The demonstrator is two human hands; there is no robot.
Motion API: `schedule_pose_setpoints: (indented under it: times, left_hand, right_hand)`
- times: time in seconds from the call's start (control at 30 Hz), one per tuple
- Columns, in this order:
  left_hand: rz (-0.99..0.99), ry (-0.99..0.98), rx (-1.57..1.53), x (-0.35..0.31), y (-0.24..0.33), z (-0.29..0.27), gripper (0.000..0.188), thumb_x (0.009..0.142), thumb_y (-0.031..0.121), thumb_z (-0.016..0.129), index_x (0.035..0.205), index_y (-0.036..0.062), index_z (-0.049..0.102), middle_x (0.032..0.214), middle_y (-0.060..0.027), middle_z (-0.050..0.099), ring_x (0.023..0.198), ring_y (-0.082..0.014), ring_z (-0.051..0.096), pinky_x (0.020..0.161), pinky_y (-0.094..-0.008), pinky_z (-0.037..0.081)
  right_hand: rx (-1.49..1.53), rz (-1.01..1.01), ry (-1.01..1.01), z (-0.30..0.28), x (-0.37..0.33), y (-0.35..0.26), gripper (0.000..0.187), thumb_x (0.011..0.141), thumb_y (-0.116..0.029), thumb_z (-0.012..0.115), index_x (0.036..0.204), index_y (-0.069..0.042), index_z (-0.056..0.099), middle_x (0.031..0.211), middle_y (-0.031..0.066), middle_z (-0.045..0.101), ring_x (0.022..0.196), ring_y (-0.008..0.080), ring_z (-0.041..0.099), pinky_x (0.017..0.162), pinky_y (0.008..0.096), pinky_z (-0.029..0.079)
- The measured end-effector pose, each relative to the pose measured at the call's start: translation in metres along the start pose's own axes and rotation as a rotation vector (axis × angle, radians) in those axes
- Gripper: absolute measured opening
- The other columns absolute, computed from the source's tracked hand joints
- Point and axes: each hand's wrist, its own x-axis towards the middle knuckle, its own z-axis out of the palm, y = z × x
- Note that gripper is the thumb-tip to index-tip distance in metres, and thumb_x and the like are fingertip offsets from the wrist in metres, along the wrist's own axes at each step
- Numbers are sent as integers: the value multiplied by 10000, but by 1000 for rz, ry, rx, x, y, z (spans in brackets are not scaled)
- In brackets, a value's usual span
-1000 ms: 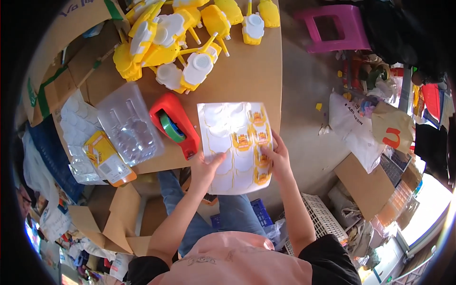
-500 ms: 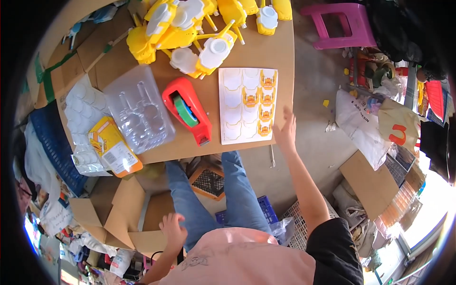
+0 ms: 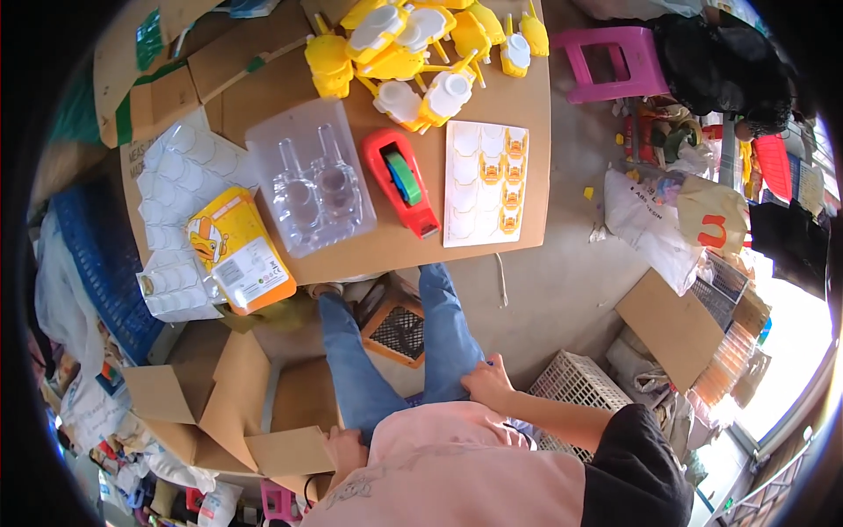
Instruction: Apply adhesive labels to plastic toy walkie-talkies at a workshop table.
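My right hand lies on my right thigh with its fingers curled; what is inside them, if anything, is hidden. Low by my left hip, my left hand is beside the flap of an open cardboard box; its fingers are mostly out of sight. On the table ahead lies a sticker sheet with yellow-orange stickers on its right part and bare white outlines elsewhere. A red tape dispenser with a green roll stands left of it. Neither hand touches the table.
Yellow-and-white plastic toy bodies are heaped at the table's far side. Clear blister trays, white trays and a yellow printed card lie left. A pink stool and a white crate stand on the floor.
My right hand has come back from beside the sticker sheet to my thigh, its fingers now curled. My left hand has dropped lower beside the box. The view has shifted, moving the table things rightward.
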Motion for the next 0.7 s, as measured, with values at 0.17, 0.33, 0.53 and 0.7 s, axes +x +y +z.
schedule_pose_setpoints:
  times: [0.17,0.33,0.53,0.7]
  left_hand:
    - [-8,451,-135,0,-32,22,46,664,104,606,672,117,650,753,-88,653,868,-273,546,779,-412,341]
    - [-26,262,-194,-10,-51,18,63,676,112,593,681,128,654,746,-74,657,823,-259,565,801,-413,349]
    - [54,49,-329,-56,-74,63,114,700,229,590,637,205,682,694,-79,649,778,-227,620,830,-417,346]
    - [308,41,-269,-18,-41,24,131,715,226,582,674,179,697,678,-84,648,723,-238,618,793,-432,337]
  right_hand:
    - [-55,-11,-23,-9,9,-35,54,714,-196,598,713,-204,652,741,-7,650,856,173,594,891,435,305]
    - [-29,2,-120,-26,8,-58,90,724,-240,590,738,-201,670,746,22,657,827,201,609,829,408,365]
    - [-54,-4,-366,-52,-33,-52,185,759,-296,562,807,-184,702,811,69,685,800,284,656,704,430,500]
    - [-139,-37,-499,-62,-36,-44,317,844,-341,497,828,-94,696,820,162,678,788,332,665,707,457,520]
